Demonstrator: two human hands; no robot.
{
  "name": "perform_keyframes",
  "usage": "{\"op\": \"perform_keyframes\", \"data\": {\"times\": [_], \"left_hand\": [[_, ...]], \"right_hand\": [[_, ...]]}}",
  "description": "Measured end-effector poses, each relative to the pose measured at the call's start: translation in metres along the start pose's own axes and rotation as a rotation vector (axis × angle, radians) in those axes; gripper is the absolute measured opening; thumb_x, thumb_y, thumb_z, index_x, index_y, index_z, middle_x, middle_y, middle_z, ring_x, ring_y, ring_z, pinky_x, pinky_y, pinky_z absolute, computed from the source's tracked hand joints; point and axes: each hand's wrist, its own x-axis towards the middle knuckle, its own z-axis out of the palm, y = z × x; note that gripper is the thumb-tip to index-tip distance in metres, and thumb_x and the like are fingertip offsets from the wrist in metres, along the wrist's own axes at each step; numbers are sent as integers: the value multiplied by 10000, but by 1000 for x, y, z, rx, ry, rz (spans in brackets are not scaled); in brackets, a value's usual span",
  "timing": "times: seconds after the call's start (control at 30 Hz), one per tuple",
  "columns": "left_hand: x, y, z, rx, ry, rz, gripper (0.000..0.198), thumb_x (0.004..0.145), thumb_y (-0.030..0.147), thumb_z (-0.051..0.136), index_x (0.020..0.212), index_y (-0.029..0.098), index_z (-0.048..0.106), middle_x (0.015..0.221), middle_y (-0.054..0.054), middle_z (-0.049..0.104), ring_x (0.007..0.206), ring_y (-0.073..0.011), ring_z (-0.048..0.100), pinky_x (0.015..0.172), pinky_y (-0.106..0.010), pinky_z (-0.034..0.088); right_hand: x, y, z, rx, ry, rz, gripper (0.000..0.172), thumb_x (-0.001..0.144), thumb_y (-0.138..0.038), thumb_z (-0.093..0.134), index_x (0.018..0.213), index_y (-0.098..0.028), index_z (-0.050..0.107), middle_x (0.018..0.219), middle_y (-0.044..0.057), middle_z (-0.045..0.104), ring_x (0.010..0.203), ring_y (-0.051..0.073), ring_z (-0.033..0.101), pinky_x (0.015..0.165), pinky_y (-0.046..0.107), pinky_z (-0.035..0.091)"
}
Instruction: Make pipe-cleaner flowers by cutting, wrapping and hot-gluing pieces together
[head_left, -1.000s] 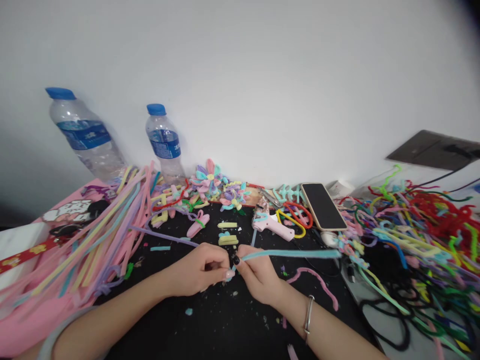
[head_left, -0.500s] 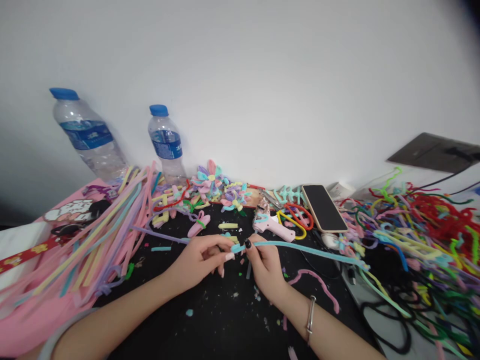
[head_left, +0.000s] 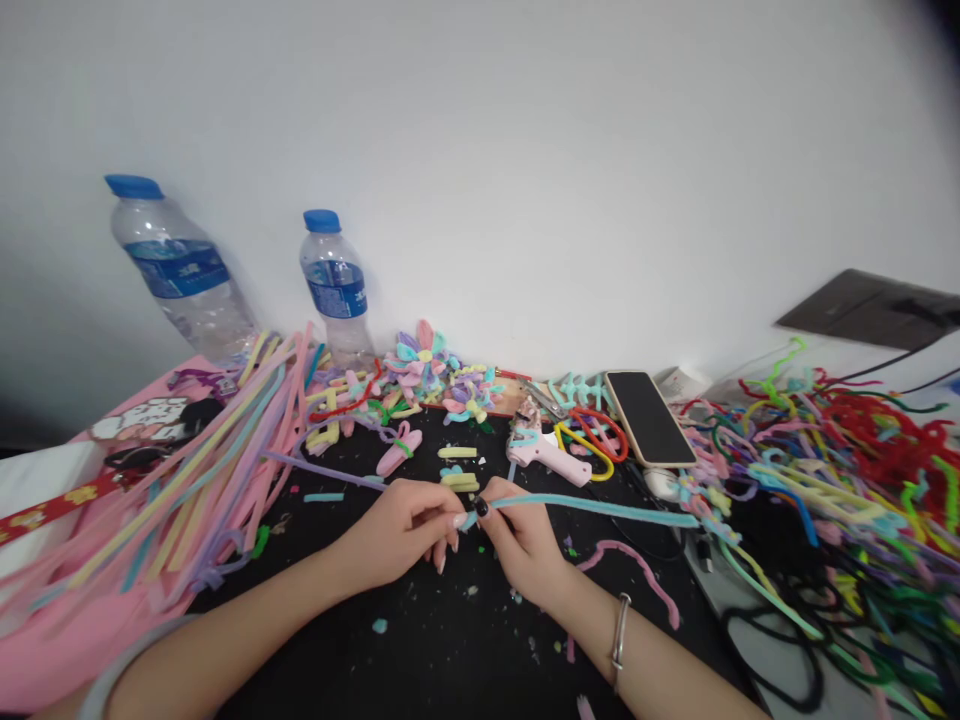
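A light blue pipe cleaner stretches off to the right from between my hands. My left hand pinches its short left end between thumb and fingers. Right beside it, my right hand grips the same pipe cleaner with thumb and forefinger, and the long part passes over that hand. The bit between the two pinches is small and partly hidden by fingertips. Just beyond my hands lie short yellow pieces with a blue one. A pink glue gun rests behind my right hand.
Bundled pastel pipe cleaners lie at left, before two water bottles. Finished fuzzy flowers sit at the back. A phone, scissors with red and yellow handles and a tangled colourful heap are at right.
Both hands have moved slightly down and closer together along the pipe cleaner. Its short left end now shows less, and the yellow and blue pieces behind are more visible.
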Motion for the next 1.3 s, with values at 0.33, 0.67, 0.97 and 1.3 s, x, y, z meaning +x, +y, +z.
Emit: {"op": "perform_keyframes", "data": {"times": [0.33, 0.67, 0.97, 1.3], "left_hand": [[-2, -1, -2, 52, -88, 64, 242, 914, 227, 484, 727, 137, 607, 610, 24, 571, 473, -90, 597, 493, -167, 431], [1, -3, -2, -76, -99, 24, 249, 927, 297, 491, 774, 134, 599, 602, 31, 548, 472, -96, 596, 473, -171, 429], [1, 0, 0, -58, -84, -7, 223, 900, 283, 521, 741, 141, 587, 592, 43, 548, 456, -84, 573, 461, -165, 419], [-2, 0, -1, 37, -88, 12, 242, 907, 259, 506, 709, 145, 585, 576, 35, 562, 463, -87, 572, 491, -175, 422]], "right_hand": [[2, 3, -1, 3, -59, 87, 295, 928, -222, 426, 637, -192, 455, 591, -33, 447, 547, 109, 418, 545, 228, 338], [3, 5, -1, 58, 2, 130, 295, 940, -234, 434, 651, -189, 474, 585, -43, 449, 543, 104, 418, 552, 225, 338], [3, 3, -2, 43, -73, 110, 264, 934, -246, 449, 677, -187, 468, 631, -38, 449, 575, 103, 398, 553, 224, 315], [4, 4, -3, -19, -104, 75, 260, 922, -233, 452, 667, -187, 469, 611, -43, 427, 560, 100, 394, 539, 218, 318]]}}
